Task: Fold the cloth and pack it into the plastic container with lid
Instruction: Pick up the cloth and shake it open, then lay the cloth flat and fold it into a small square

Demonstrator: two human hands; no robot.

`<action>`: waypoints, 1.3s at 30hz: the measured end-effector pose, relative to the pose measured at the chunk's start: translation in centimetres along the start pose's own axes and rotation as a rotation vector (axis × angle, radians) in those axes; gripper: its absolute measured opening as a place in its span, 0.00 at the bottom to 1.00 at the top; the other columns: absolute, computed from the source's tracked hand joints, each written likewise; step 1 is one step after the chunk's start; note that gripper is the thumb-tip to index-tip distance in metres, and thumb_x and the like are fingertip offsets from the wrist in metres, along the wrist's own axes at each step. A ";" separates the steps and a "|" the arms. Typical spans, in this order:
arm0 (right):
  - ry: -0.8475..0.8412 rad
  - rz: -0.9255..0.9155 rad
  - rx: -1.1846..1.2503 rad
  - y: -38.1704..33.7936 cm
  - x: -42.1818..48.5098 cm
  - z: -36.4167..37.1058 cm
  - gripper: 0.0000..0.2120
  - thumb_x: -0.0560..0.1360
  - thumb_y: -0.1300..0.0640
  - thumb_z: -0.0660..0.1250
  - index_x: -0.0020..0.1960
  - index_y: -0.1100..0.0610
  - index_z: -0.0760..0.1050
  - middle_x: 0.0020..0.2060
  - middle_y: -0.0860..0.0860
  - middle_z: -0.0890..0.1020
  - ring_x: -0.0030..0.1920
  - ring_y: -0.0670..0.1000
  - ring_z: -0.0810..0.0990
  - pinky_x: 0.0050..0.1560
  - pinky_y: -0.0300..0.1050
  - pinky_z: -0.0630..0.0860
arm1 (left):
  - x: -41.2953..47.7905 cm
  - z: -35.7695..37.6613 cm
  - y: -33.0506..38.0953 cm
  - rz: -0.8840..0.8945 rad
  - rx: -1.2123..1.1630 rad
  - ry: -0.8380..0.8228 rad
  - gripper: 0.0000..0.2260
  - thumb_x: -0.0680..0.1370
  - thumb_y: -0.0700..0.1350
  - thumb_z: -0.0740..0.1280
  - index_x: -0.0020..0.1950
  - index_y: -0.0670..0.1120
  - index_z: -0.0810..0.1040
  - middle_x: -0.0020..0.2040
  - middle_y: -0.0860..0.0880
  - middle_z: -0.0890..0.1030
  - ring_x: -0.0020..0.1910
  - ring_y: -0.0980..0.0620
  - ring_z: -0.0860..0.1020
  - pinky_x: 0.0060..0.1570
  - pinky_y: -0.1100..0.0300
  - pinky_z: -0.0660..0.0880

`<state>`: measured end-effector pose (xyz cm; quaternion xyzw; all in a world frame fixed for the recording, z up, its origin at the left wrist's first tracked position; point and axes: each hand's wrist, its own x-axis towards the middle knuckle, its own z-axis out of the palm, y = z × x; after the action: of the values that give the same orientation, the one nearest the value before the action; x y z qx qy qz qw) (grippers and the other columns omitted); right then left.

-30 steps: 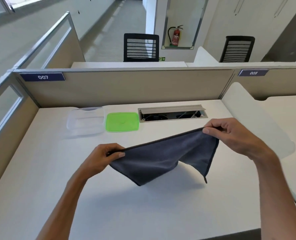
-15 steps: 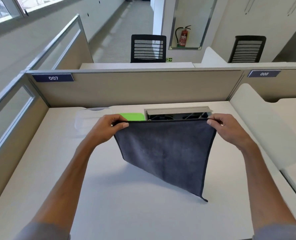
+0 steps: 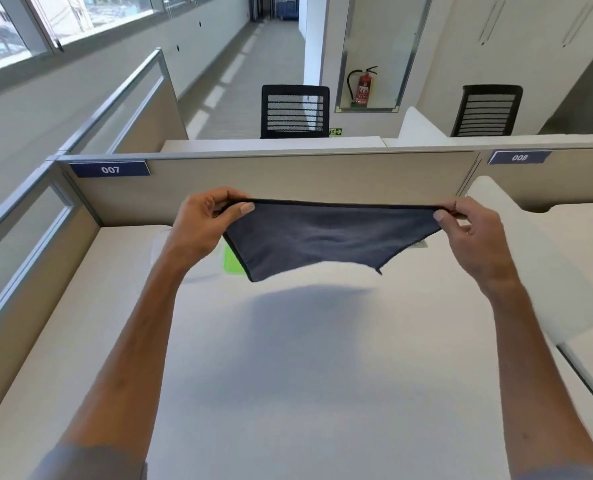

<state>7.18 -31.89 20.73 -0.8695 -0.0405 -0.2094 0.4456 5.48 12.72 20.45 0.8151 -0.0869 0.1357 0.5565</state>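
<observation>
Half a second ago the grey cloth point(image 3: 326, 237) hung as a flat sheet from its top edge, reaching down toward the desk point(image 3: 322, 375); now both hands have lifted it higher and its lower part has swung up and away from the person, so it billows nearly level in mid-air and throws a soft shadow on the desk beneath. This looks like a shake to spread the cloth before laying it flat, which would put the task at its very start: no fold is made yet. The left hand point(image 3: 205, 226), at ten o'clock in the view, is closed in a pinch on the cloth's left top corner, thumb over the hem; the right hand point(image 3: 471, 233), at two o'clock, pinches the right top corner the same way. The cloth is held clear of the desk, touching nothing but the fingers. It looks like a soft, matte microfibre square with a darker stitched border and a small tag or loop at one loose corner. Behind it, toward twelve o'clock on the desk, a strip of the bright green lid point(image 3: 232, 261) shows beside the left wrist, flat and glossy; the clear plastic container point(image 3: 160, 244) is mostly hidden behind the left forearm, only a faint see-through edge visible. The desk is smooth, pale and matte.
</observation>
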 end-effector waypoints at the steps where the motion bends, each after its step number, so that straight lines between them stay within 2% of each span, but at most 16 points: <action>1: -0.011 0.009 0.005 0.6 -1.0 0.1 0.07 0.83 0.61 0.70 0.59 0.55 0.85 0.52 0.47 0.85 0.55 0.50 0.82 0.55 0.51 0.77 | -0.9 0.1 -0.3 -0.022 -0.034 -0.011 0.07 0.83 0.43 0.75 0.59 0.43 0.89 0.49 0.52 0.91 0.49 0.62 0.85 0.52 0.71 0.79; 3: -0.046 0.052 0.018 2.4 -3.6 0.5 0.07 0.83 0.62 0.71 0.58 0.55 0.85 0.53 0.47 0.86 0.56 0.50 0.83 0.55 0.51 0.76 | -3.3 0.8 -1.7 -0.079 -0.085 -0.057 0.06 0.82 0.40 0.76 0.58 0.43 0.90 0.51 0.53 0.92 0.51 0.62 0.86 0.55 0.72 0.79; 5: -0.082 0.110 0.014 4.8 -6.6 1.2 0.08 0.81 0.64 0.73 0.55 0.53 0.86 0.52 0.48 0.87 0.55 0.45 0.83 0.53 0.49 0.75 | -6.3 2.0 -4.2 -0.174 -0.123 -0.123 0.06 0.81 0.37 0.77 0.57 0.45 0.91 0.53 0.47 0.92 0.52 0.58 0.87 0.58 0.68 0.80; 8: -0.159 0.200 -0.032 8.9 -12.1 2.9 0.11 0.79 0.68 0.75 0.51 0.52 0.85 0.49 0.49 0.87 0.52 0.34 0.82 0.52 0.36 0.74 | -11.6 4.3 -9.1 -0.343 -0.087 -0.248 0.07 0.79 0.37 0.78 0.55 0.46 0.92 0.51 0.45 0.92 0.51 0.55 0.86 0.63 0.55 0.80; 10: -0.243 0.284 -0.074 11.9 -16.4 4.2 0.13 0.78 0.70 0.76 0.48 0.52 0.85 0.48 0.49 0.87 0.52 0.34 0.82 0.52 0.26 0.71 | -15.7 5.9 -12.3 -0.459 -0.035 -0.335 0.06 0.79 0.38 0.79 0.53 0.48 0.93 0.50 0.49 0.93 0.51 0.56 0.87 0.66 0.50 0.81; 11: -0.287 0.330 -0.098 13.4 -18.5 4.7 0.13 0.77 0.69 0.76 0.48 0.51 0.85 0.47 0.48 0.88 0.52 0.37 0.83 0.54 0.29 0.72 | -17.7 6.7 -13.7 -0.506 0.008 -0.377 0.07 0.79 0.39 0.80 0.52 0.50 0.93 0.49 0.51 0.93 0.51 0.57 0.89 0.67 0.50 0.81; 14: -0.418 0.417 -0.191 17.3 -24.4 5.8 0.09 0.78 0.65 0.78 0.48 0.51 0.86 0.47 0.44 0.88 0.52 0.45 0.85 0.62 0.52 0.80 | -23.1 9.1 -16.8 -0.568 0.211 -0.494 0.07 0.79 0.43 0.80 0.50 0.57 0.92 0.49 0.58 0.92 0.51 0.62 0.88 0.64 0.54 0.83; 16: -0.491 0.443 -0.269 18.9 -27.4 6.1 0.08 0.78 0.61 0.78 0.49 0.48 0.85 0.48 0.42 0.87 0.53 0.48 0.85 0.64 0.57 0.81 | -25.9 10.3 -18.0 -0.576 0.321 -0.512 0.08 0.80 0.45 0.79 0.51 0.60 0.92 0.52 0.59 0.92 0.52 0.62 0.87 0.63 0.55 0.82; 19: -0.604 0.375 -0.414 20.0 -30.3 6.5 0.10 0.78 0.59 0.77 0.49 0.43 0.83 0.48 0.41 0.85 0.55 0.49 0.83 0.61 0.55 0.80 | -29.6 11.3 -19.0 -0.510 0.427 -0.384 0.09 0.82 0.44 0.77 0.59 0.57 0.91 0.60 0.61 0.89 0.60 0.59 0.86 0.67 0.57 0.81; 21: -0.646 0.291 -0.520 20.0 -31.3 6.6 0.11 0.78 0.59 0.75 0.50 0.42 0.82 0.50 0.39 0.82 0.57 0.46 0.80 0.62 0.51 0.76 | -31.8 12.0 -19.2 -0.370 0.546 -0.355 0.11 0.83 0.44 0.74 0.63 0.55 0.90 0.67 0.60 0.87 0.68 0.57 0.84 0.69 0.58 0.80; 24: -0.682 0.184 -0.598 19.5 -32.3 6.8 0.16 0.76 0.61 0.72 0.57 0.43 0.79 0.57 0.38 0.76 0.62 0.42 0.73 0.72 0.48 0.68 | -34.5 13.1 -19.6 -0.166 0.686 -0.320 0.14 0.85 0.42 0.68 0.69 0.50 0.86 0.73 0.55 0.83 0.73 0.52 0.82 0.70 0.56 0.81; 27: -0.723 0.123 -0.618 19.1 -33.5 7.3 0.20 0.75 0.62 0.70 0.62 0.44 0.77 0.61 0.40 0.74 0.66 0.41 0.71 0.79 0.47 0.63 | -36.0 13.8 -19.7 -0.075 0.719 -0.256 0.19 0.84 0.43 0.60 0.71 0.45 0.83 0.73 0.49 0.83 0.74 0.47 0.81 0.77 0.56 0.72; 30: -0.710 0.118 -0.597 19.3 -33.8 7.6 0.18 0.76 0.63 0.70 0.61 0.45 0.79 0.60 0.39 0.75 0.64 0.42 0.73 0.77 0.44 0.63 | -36.2 14.4 -20.1 -0.066 0.725 -0.210 0.19 0.87 0.46 0.58 0.69 0.44 0.83 0.71 0.48 0.83 0.72 0.46 0.82 0.77 0.54 0.70; 34: -0.691 0.148 -0.568 19.6 -32.1 7.8 0.12 0.77 0.61 0.71 0.53 0.45 0.79 0.53 0.38 0.77 0.56 0.41 0.75 0.68 0.41 0.68 | -35.9 14.6 -20.8 -0.029 0.758 -0.225 0.14 0.85 0.45 0.61 0.64 0.46 0.84 0.64 0.51 0.83 0.64 0.48 0.84 0.69 0.55 0.74; 37: -0.671 0.209 -0.509 19.4 -30.2 7.8 0.12 0.76 0.61 0.73 0.49 0.44 0.79 0.47 0.37 0.80 0.52 0.41 0.77 0.62 0.45 0.75 | -35.1 14.0 -21.1 0.009 0.732 -0.220 0.12 0.88 0.49 0.58 0.62 0.51 0.81 0.57 0.55 0.82 0.55 0.51 0.83 0.61 0.60 0.73; 39: -0.639 0.287 -0.440 19.4 -28.6 7.8 0.11 0.76 0.62 0.73 0.50 0.46 0.81 0.46 0.39 0.82 0.51 0.45 0.81 0.60 0.49 0.79 | -33.9 13.6 -21.5 0.011 0.704 -0.209 0.12 0.89 0.51 0.57 0.62 0.53 0.80 0.56 0.57 0.81 0.54 0.52 0.81 0.58 0.62 0.71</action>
<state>-11.33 -34.06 -9.45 -0.9620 -0.0096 0.1318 0.2389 -18.67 7.63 -13.95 0.9656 -0.0959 0.0763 0.2293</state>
